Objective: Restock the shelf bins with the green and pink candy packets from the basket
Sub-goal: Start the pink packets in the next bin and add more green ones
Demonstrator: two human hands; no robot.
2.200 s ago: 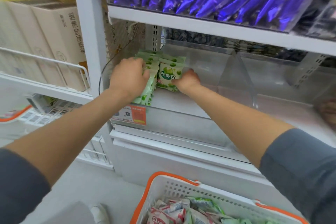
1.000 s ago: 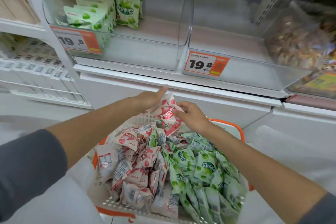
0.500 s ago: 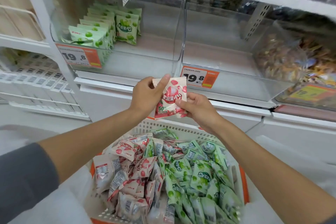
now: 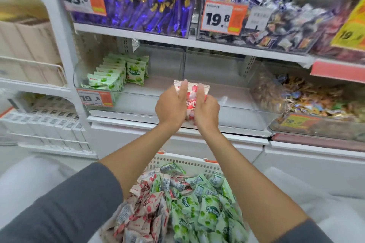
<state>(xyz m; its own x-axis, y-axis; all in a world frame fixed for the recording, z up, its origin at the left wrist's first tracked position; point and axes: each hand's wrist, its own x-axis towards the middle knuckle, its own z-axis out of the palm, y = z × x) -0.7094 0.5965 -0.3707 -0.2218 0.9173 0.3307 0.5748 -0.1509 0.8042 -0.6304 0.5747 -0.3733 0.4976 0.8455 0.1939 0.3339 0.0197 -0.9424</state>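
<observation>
Both hands hold one pink candy packet [image 4: 191,98] upright in front of the middle shelf. My left hand [image 4: 171,104] grips its left side and my right hand [image 4: 205,109] its right side. Behind it stand two clear bins: the left bin [image 4: 138,102] has green packets [image 4: 114,74] stacked at its left end, the right bin [image 4: 237,104] shows no packets. Below, the white basket [image 4: 185,162] with orange trim holds several pink packets [image 4: 144,209] on the left and green packets [image 4: 205,211] on the right.
The upper shelf carries purple packets [image 4: 150,0] and mixed sweets [image 4: 276,23] behind price tags. A bin of mixed wrapped sweets [image 4: 308,100] sits to the right. Left of the white upright [image 4: 65,45] are boxes on wire racks.
My two hands have lifted the pink packet up from just above the basket to the level of the clear bins. The camera has tilted upward.
</observation>
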